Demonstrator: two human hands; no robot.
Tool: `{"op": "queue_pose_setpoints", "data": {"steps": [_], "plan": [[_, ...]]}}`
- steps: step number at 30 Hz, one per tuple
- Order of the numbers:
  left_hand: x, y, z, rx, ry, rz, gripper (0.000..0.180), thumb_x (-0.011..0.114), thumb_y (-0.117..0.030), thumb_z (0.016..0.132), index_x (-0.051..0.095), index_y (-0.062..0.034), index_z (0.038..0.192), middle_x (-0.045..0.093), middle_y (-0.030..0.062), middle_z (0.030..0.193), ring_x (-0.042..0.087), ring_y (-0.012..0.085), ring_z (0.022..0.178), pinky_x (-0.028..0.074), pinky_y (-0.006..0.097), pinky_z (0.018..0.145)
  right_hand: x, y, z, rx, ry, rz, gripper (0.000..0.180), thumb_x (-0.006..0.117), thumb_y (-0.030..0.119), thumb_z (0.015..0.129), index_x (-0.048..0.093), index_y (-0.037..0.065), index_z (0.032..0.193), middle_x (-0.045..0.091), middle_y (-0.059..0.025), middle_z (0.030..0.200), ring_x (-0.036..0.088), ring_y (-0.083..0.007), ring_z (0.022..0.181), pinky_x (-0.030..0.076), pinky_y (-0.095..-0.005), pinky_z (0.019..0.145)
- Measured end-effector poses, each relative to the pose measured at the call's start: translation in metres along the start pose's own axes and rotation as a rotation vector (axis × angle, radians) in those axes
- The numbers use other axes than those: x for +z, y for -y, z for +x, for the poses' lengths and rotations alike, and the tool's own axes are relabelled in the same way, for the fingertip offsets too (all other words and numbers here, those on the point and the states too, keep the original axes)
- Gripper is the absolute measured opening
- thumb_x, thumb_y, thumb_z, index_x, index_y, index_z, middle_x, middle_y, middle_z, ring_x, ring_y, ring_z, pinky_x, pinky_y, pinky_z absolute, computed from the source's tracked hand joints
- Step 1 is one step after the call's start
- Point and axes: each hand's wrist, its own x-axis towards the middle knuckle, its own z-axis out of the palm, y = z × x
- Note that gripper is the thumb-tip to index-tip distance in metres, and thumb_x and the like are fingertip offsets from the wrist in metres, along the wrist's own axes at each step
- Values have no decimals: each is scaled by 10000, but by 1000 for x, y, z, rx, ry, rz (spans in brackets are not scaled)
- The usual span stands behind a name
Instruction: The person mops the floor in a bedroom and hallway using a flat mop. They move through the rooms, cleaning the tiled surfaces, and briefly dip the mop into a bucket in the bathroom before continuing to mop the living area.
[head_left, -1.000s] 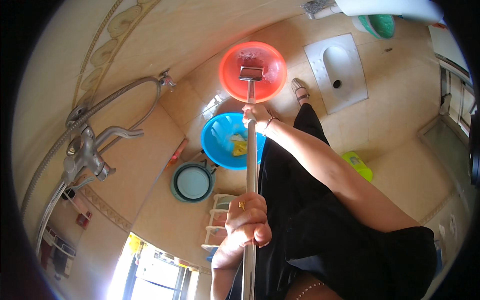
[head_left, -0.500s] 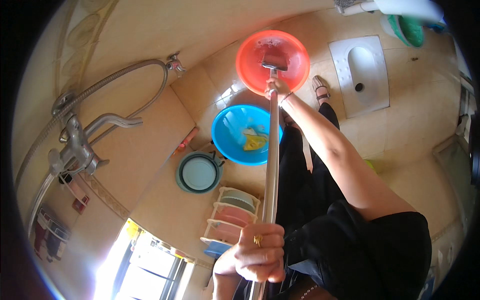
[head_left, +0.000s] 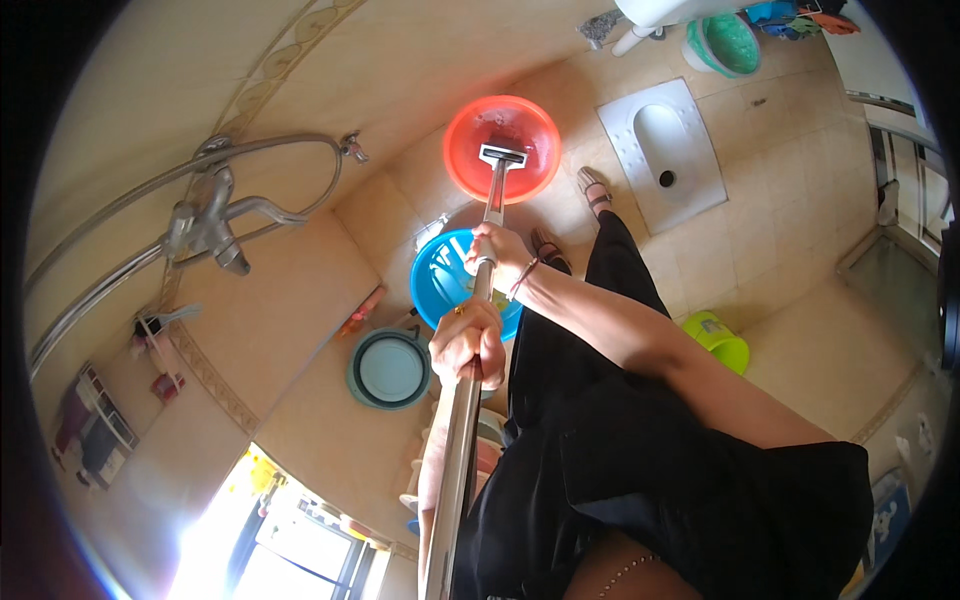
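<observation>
My left hand [head_left: 467, 345], with a gold ring, is wrapped round the silver pole of a mop [head_left: 462, 450]. Just farther along, my right hand [head_left: 497, 252] grips the same pole lower down, close to the mop's head. The flat mop head [head_left: 503, 155] is over or in a red basin [head_left: 460, 175] with some suds or water inside; I cannot tell whether it touches the bottom. Below my hands, partly hidden by them, stands a blue basin [head_left: 432, 275], with something yellow in it.
A squat toilet [head_left: 697, 193] lies at the right of my feet. A grey-green folding basin [head_left: 390, 368] and a partly hidden rack stand at left. A lime-green tub [head_left: 735, 352] is on the right, a lined bin [head_left: 728, 45] at the far right. A shower tap [head_left: 212, 215] juts from the left wall.
My hands have come closer together on the pole: the left has slid toward the right, and the right sits farther from the mop head. The view has shifted, showing more of the lime-green tub.
</observation>
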Motion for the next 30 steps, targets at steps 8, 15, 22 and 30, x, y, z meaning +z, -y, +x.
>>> {"op": "queue_pose_setpoints", "data": {"steps": [8,15,22,30], "plan": [[-8,-85,-7,74,-72,-55,350,552,63,861,383,-35,570,446,78,515,447,201,414,356,300,412,11,-45,-42,-170,-49,-242,95,577,74,854,487,63,827,522,-98,681,572,-245,585,483,-428,516],[-18,-184,-7,-15,-92,119,459,579,-203,972,374,-68,585,436,52,487,454,211,396,427,351,431,10,-66,-31,-154,8,-246,87,568,91,870,507,49,825,521,-106,686,574,-243,603,499,-440,540],[-25,-239,-19,-23,-155,224,507,560,-276,990,341,-84,575,431,39,455,439,173,348,432,320,397,-5,-79,-23,-139,-27,-265,76,569,66,870,510,31,839,531,-110,719,581,-241,616,508,-415,541],[-36,-282,-13,-48,-31,277,438,546,-217,956,343,-92,588,434,33,461,451,170,355,452,317,411,-15,-64,-4,-179,10,-173,74,552,49,873,498,41,824,526,-106,707,567,-228,616,493,-395,537]]}}
